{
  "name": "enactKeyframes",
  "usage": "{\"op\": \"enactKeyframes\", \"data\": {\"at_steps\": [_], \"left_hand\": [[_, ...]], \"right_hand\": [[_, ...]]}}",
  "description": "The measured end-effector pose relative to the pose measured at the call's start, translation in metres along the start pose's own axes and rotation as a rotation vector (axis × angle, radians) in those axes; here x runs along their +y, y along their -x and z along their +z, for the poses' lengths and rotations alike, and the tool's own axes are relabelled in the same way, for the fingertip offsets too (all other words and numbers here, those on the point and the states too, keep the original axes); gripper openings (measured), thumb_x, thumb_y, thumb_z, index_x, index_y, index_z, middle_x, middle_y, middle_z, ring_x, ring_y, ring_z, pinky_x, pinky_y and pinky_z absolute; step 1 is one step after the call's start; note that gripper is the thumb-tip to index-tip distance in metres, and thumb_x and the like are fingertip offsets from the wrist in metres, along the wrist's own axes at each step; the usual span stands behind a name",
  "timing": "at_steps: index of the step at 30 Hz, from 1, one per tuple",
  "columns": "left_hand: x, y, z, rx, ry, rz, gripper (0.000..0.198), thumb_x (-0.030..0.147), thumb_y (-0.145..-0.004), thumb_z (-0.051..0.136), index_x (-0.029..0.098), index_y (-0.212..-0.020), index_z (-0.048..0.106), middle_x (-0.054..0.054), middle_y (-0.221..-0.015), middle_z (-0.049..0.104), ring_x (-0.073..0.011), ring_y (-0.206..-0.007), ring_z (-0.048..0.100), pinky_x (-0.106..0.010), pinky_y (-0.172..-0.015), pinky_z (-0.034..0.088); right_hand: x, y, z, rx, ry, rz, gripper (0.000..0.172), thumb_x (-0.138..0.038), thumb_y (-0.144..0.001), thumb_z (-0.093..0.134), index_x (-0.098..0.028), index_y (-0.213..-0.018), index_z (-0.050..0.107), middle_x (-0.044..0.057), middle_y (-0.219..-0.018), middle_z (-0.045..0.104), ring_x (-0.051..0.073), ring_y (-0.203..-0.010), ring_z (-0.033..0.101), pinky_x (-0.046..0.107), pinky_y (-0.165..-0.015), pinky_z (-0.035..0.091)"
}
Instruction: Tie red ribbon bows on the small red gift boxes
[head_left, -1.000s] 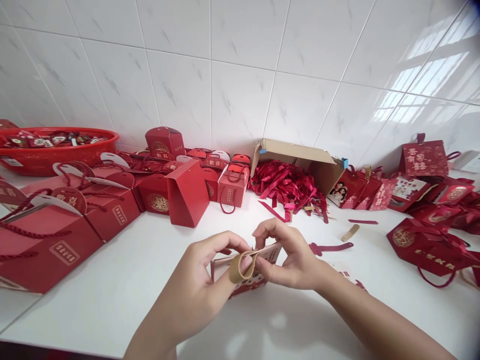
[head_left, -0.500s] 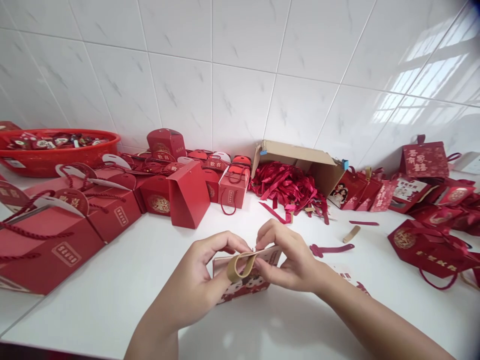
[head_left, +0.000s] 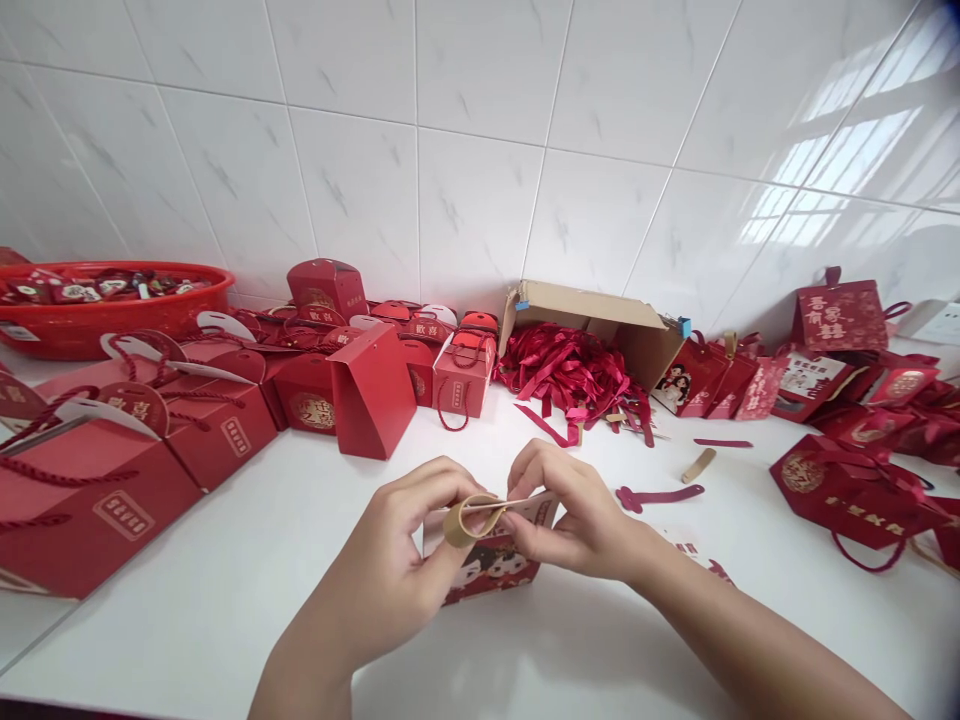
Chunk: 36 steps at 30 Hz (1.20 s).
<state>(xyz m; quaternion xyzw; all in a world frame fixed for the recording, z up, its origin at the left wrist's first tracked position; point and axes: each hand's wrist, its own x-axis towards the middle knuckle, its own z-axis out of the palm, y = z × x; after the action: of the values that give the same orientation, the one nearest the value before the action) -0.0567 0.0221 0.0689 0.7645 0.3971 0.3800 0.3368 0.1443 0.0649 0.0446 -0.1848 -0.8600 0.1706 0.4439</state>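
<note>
Near the front of the white table (head_left: 225,590), both of my hands work at a small red gift box (head_left: 491,568) with a cartoon print. My left hand (head_left: 409,555) pinches a tan strap (head_left: 465,518), bent into a loop, at the box's top edge. My right hand (head_left: 574,510) pinches the strap's other end and steadies the box's upper rim. Fingers of both hands are closed. The box stands on the table between my hands, partly hidden by them.
Red gift boxes (head_left: 127,450) with rope handles fill the left side, with a red basket (head_left: 90,300) behind them. An open cardboard box (head_left: 600,315) spills red ribbons (head_left: 574,375) at the back. More red bags (head_left: 847,480) lie right. Loose straps (head_left: 697,465) lie nearby.
The strap loop has been pulled smaller and flatter against the box top. My hands stayed nearly in place and the box tilted slightly.
</note>
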Motion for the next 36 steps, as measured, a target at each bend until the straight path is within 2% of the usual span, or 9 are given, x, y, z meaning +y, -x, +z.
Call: {"op": "enactKeyframes", "data": {"at_steps": [8,16,21,23,25,28,31,33,36], "left_hand": [[-0.008,0.002,0.001,-0.019,-0.009,-0.002,0.02,0.031,-0.093,0.049,0.02,-0.089,0.065,-0.006,-0.098,0.066,-0.0179,-0.085,0.062,-0.025,-0.07,0.048],[-0.005,-0.006,0.006,0.101,0.079,-0.05,0.022,0.033,-0.089,0.052,0.018,-0.079,0.065,-0.005,-0.08,0.062,-0.0185,-0.078,0.059,-0.027,-0.069,0.049],[-0.004,-0.005,0.01,0.27,0.115,-0.107,0.024,0.033,-0.086,0.057,0.023,-0.106,0.065,-0.005,-0.1,0.067,-0.02,-0.094,0.061,-0.029,-0.085,0.047],[-0.005,-0.005,0.01,0.329,0.091,-0.13,0.032,0.038,-0.085,0.059,0.024,-0.114,0.061,-0.005,-0.109,0.066,-0.0216,-0.104,0.06,-0.031,-0.091,0.045],[-0.008,-0.005,0.009,0.387,0.057,-0.145,0.036,0.042,-0.085,0.059,0.024,-0.116,0.059,-0.006,-0.112,0.065,-0.0225,-0.108,0.058,-0.033,-0.094,0.043],[-0.014,-0.008,0.007,0.478,-0.002,-0.186,0.037,0.048,-0.084,0.057,0.023,-0.111,0.06,-0.006,-0.106,0.067,-0.0236,-0.107,0.059,-0.036,-0.097,0.042],[-0.02,-0.011,0.006,0.531,-0.092,-0.234,0.036,0.052,-0.081,0.056,0.024,-0.103,0.063,-0.005,-0.103,0.069,-0.0246,-0.102,0.061,-0.038,-0.094,0.044],[-0.023,-0.013,0.006,0.522,-0.136,-0.249,0.037,0.053,-0.078,0.058,0.025,-0.101,0.064,-0.004,-0.103,0.069,-0.0247,-0.098,0.062,-0.037,-0.09,0.046],[-0.024,-0.015,0.007,0.509,-0.136,-0.293,0.034,0.053,-0.076,0.059,0.026,-0.096,0.064,-0.002,-0.104,0.069,-0.024,-0.097,0.062,-0.033,-0.086,0.046]], "right_hand": [[-0.004,-0.002,0.001,-0.008,0.0,0.023,0.015,-0.02,-0.082,0.062,-0.022,-0.084,0.047,0.002,-0.079,0.055,0.013,-0.065,0.053,0.022,-0.051,0.043],[0.003,-0.004,0.001,0.031,-0.016,0.121,0.013,-0.025,-0.086,0.062,-0.02,-0.083,0.051,0.002,-0.078,0.058,0.011,-0.063,0.054,0.022,-0.052,0.044],[0.001,-0.012,-0.02,-0.205,0.099,0.347,0.012,-0.029,-0.085,0.066,-0.02,-0.089,0.061,0.002,-0.082,0.068,0.014,-0.07,0.06,0.024,-0.06,0.045],[0.001,-0.014,-0.034,-0.27,0.163,0.377,0.007,-0.025,-0.084,0.066,-0.02,-0.083,0.062,0.0,-0.077,0.068,0.013,-0.068,0.058,0.024,-0.059,0.043],[0.006,-0.014,-0.054,-0.255,0.289,0.434,0.017,-0.027,-0.083,0.067,-0.019,-0.07,0.06,-0.001,-0.066,0.064,0.012,-0.06,0.054,0.023,-0.054,0.04],[0.019,-0.005,-0.101,-0.132,0.511,0.633,0.033,-0.037,-0.078,0.069,-0.018,-0.055,0.055,-0.002,-0.052,0.055,0.011,-0.048,0.047,0.024,-0.045,0.032],[0.029,0.012,-0.155,0.063,0.668,0.811,0.03,-0.038,-0.079,0.066,-0.015,-0.058,0.063,0.002,-0.048,0.056,0.014,-0.043,0.048,0.027,-0.043,0.034],[0.029,0.023,-0.184,0.445,0.909,0.996,0.02,-0.033,-0.078,0.066,-0.014,-0.079,0.071,0.009,-0.073,0.07,0.021,-0.064,0.061,0.034,-0.061,0.046],[0.023,0.031,-0.206,0.667,1.03,1.026,0.042,-0.03,-0.085,0.057,-0.01,-0.122,0.06,0.018,-0.119,0.064,0.027,-0.096,0.062,0.045,-0.087,0.046]]}}
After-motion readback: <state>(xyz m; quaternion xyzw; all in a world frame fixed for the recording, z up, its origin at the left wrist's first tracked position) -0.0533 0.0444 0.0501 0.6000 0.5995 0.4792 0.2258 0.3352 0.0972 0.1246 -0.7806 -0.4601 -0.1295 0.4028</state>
